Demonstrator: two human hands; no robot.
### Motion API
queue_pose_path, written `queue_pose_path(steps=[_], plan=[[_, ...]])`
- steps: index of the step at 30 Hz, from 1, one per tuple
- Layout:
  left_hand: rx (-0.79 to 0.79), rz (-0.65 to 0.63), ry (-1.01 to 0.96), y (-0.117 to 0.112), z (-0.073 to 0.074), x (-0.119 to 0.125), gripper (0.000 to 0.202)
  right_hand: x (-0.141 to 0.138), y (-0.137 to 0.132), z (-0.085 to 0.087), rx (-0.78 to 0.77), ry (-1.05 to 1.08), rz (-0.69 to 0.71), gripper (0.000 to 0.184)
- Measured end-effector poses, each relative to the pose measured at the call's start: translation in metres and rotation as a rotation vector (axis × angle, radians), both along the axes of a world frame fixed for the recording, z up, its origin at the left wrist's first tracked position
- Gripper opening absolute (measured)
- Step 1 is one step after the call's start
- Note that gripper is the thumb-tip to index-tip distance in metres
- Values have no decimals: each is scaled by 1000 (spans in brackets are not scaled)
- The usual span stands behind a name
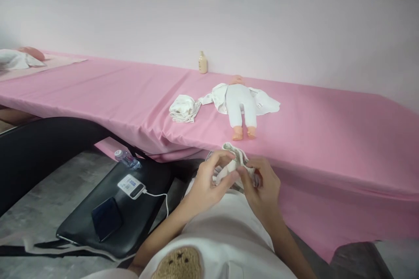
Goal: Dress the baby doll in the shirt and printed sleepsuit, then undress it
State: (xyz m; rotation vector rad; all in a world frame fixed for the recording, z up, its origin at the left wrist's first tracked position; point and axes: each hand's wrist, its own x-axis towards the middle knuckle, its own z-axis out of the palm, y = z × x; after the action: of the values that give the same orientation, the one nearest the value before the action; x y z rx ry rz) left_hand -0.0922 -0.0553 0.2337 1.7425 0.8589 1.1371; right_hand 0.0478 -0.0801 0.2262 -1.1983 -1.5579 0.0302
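Close to my body, just below the table edge, my left hand (214,174) and my right hand (260,183) pinch a bunched white cloth garment (240,154). Its rim looks gathered into a ring between my fingers; its exact kind cannot be made out. Past the garment, a baby doll (241,100) lies on its back with its feet towards me. White leggings cover its legs, and an open white top (266,102) is spread out beneath it. To the doll's left sits a folded white cloth (184,108).
A pink cloth (327,139) covers the long table. A cream bottle (202,63) stands by the wall. At far left lies another doll (31,53). On a black chair (140,218) are a phone (107,219), a small clear bottle (127,159) and a white device (131,186) with a cable.
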Motion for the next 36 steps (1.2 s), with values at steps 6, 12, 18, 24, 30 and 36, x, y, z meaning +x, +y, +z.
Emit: queue_pose_path(steps=[6,12,18,24,30,36], plan=[[15,35,199,16,-13,-9,19,18,3,-1,40,-13,-103,12],[116,138,266,33,-16,-36,17,57,4,6,66,-109,-321,15],[-45,-36,26,39,-11,-59,14,84,-8,8,55,-84,-409,19],[-100,-41,122,40,-8,-68,16,85,-15,10,102,-204,-448,33],[-124,72,-192,47,-20,-49,19,82,-4,9,-96,-130,-510,35],[-228,19,-401,22,-22,13,27,39,12,7,-97,-190,-469,37]])
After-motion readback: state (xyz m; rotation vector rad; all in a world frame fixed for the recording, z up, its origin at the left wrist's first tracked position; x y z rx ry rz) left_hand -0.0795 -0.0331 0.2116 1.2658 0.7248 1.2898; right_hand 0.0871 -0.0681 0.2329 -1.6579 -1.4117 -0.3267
